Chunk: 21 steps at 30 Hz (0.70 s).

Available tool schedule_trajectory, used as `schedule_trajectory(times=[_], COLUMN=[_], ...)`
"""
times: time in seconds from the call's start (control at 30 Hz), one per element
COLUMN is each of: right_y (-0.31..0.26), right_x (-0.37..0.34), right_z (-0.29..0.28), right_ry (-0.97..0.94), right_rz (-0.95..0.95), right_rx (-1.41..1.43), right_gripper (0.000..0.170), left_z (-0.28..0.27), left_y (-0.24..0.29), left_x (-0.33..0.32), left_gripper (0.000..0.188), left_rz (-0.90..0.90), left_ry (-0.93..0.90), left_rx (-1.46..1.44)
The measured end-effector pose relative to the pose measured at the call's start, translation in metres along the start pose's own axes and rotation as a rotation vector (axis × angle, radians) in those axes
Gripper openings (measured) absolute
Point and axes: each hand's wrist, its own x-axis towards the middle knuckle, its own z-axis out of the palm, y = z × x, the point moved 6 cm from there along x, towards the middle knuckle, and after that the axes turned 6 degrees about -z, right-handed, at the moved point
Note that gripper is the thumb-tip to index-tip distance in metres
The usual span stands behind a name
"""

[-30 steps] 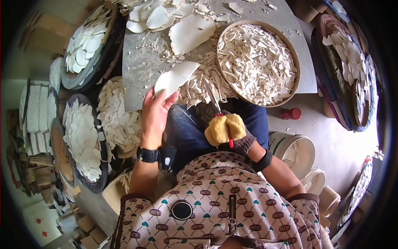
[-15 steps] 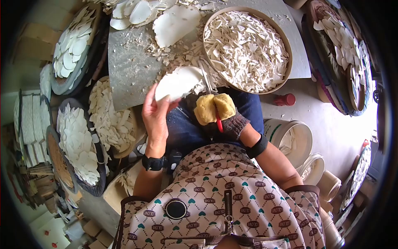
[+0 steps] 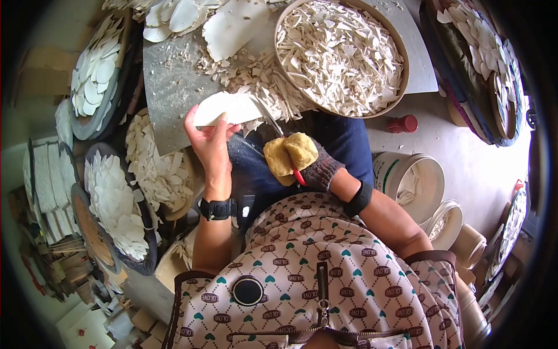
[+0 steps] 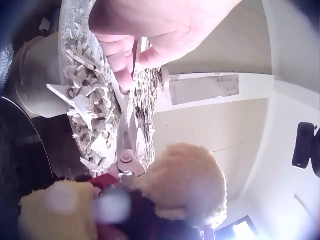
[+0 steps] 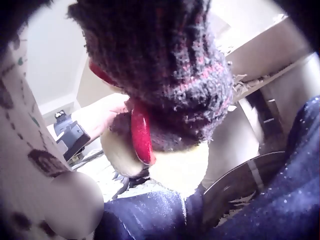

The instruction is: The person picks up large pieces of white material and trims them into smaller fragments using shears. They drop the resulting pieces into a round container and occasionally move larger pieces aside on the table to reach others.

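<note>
My bare left hand [image 3: 212,145] pinches a thin, flat white slice [image 3: 229,109] by its near left edge, thumb on top. My right hand [image 3: 319,166], in a dark knitted glove, grips scissors [image 3: 269,118] with red handles [image 5: 142,132]. Fluffy yellow padding [image 3: 289,152] covers part of the gloved hand. In the head view the blades point up and left at the slice's right edge. The left wrist view has the scissors' pivot [image 4: 126,156] near the camera and the blades reaching toward the left fingertips. Both hands are above the lap at the table's near edge.
A round tray [image 3: 406,64] heaped with white chips stands on the metal table [image 3: 168,87], beside loose trimmings [image 3: 256,81] and a large white slice [image 3: 235,26]. Trays of slices [image 3: 119,203] line the left. Buckets [image 3: 427,180] and a red-capped object [image 3: 402,124] are at right.
The scissors have moved left and their blades now lean toward the slice, meeting its right edge. My left hand has turned the slice to lie more level across the view. The head view has shifted slightly.
</note>
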Motion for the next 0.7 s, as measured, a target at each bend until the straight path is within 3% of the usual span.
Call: schedule_trajectory(times=[0.1,0.17,0.23,0.3,0.37,0.43,0.5,0.57,0.63,0.7], right_y=[0.023,0.027,0.029,0.033,0.035,0.029,0.036,0.041,0.034,0.019], right_x=[-0.010,-0.012,-0.012,-0.014,-0.010,-0.013,-0.005,-0.006,-0.008,-0.003], right_z=[0.007,0.010,0.010,0.013,0.009,0.018,0.008,0.009,0.015,0.012], right_ry=[-0.036,-0.037,-0.008,0.052,0.080,0.230,0.090,0.042,0.070,0.037], right_rz=[0.199,0.177,0.226,0.348,0.162,0.504,0.215,0.135,0.268,0.230], right_rx=[0.197,0.140,0.288,0.640,0.575,1.462,0.696,0.614,1.215,1.179], right_gripper=[0.018,0.019,0.019,0.019,0.017,0.016,0.016,0.017,0.019,0.019], left_z=[-0.001,-0.001,-0.001,-0.001,0.000,0.004,0.011,0.010,0.007,0.008], left_y=[0.000,0.000,0.003,0.007,0.008,0.007,0.006,0.005,-0.005,-0.014], left_x=[0.003,0.004,0.005,0.005,0.007,0.007,0.004,0.004,0.005,0.004], left_gripper=[0.050,0.050,0.051,0.051,0.052,0.054,0.059,0.065,0.073,0.073], left_rz=[-0.012,-0.013,-0.014,-0.017,-0.015,-0.045,-0.105,-0.077,-0.055,-0.044], left_ry=[-0.023,-0.029,-0.039,-0.054,-0.130,-0.215,-0.309,-0.264,-0.182,-0.117], left_rx=[0.027,0.021,0.035,0.067,0.073,0.078,0.082,0.031,-0.040,-0.064])
